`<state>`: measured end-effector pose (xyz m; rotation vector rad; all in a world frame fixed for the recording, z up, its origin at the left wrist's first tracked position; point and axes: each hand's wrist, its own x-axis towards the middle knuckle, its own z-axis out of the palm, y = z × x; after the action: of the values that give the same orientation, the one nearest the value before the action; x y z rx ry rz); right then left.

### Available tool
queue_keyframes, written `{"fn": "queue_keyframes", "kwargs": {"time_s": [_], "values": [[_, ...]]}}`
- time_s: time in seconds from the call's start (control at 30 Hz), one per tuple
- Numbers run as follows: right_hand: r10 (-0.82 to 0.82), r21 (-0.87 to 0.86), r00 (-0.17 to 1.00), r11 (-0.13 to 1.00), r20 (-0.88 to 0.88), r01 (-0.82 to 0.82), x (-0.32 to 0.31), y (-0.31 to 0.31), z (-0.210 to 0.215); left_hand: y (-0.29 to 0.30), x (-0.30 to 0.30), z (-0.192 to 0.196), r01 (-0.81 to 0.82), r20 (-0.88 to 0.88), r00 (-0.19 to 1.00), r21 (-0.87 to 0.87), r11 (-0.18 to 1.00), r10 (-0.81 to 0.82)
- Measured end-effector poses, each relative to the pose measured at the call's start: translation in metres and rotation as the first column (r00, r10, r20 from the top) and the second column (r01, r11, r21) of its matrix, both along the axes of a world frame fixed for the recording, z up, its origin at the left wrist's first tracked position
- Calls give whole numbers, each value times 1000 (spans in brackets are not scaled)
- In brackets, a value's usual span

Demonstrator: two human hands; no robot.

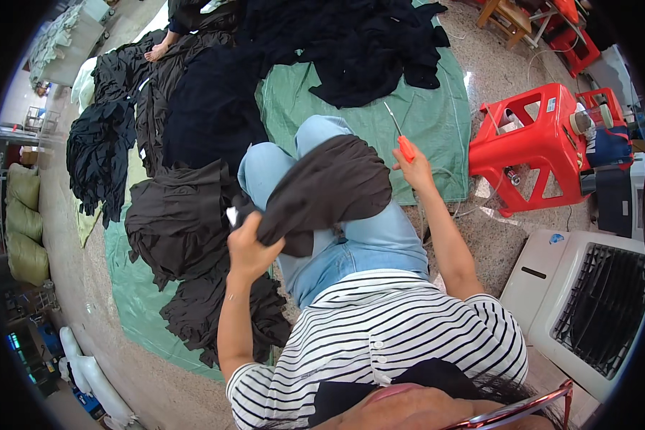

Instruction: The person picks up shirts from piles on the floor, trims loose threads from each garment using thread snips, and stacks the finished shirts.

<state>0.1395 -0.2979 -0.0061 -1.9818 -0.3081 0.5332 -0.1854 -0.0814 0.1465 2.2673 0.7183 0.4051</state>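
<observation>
My left hand (249,247) is closed on the edge of a dark grey-brown garment (330,183) that lies bunched across my lap. A small white tag or label (232,215) shows beside those fingers. To the right of my knees, my right hand (414,170) grips an orange-handled tool (406,148) with a long, thin metal shaft pointing up and away; I cannot tell its exact kind. It is held apart from the garment. Left of my legs lies a heap of similar dark garments (179,215), with another pile (226,312) nearer to me.
Black cloth (351,43) covers much of the green sheet (437,136) ahead. Another person's foot (158,50) is at the far left. A red plastic stool (527,150) stands right, with a white air cooler (573,301) nearer. Green sacks (25,222) are stacked far left.
</observation>
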Motion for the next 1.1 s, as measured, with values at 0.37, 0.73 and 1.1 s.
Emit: {"fn": "queue_keyframes", "kwargs": {"time_s": [0.37,0.73,1.1], "values": [[87,-26,980,995,-176,-93,48,69,-76,-5,-69,-51,-80,-166,985,-209,975,45],[536,167,726,838,-431,-520,54,51,-17,-16,-63,-88,-113,70,990,-90,990,119],[375,359,908,887,-187,-292,73,24,10,-18,-37,-90,-356,303,896,51,933,325]]}}
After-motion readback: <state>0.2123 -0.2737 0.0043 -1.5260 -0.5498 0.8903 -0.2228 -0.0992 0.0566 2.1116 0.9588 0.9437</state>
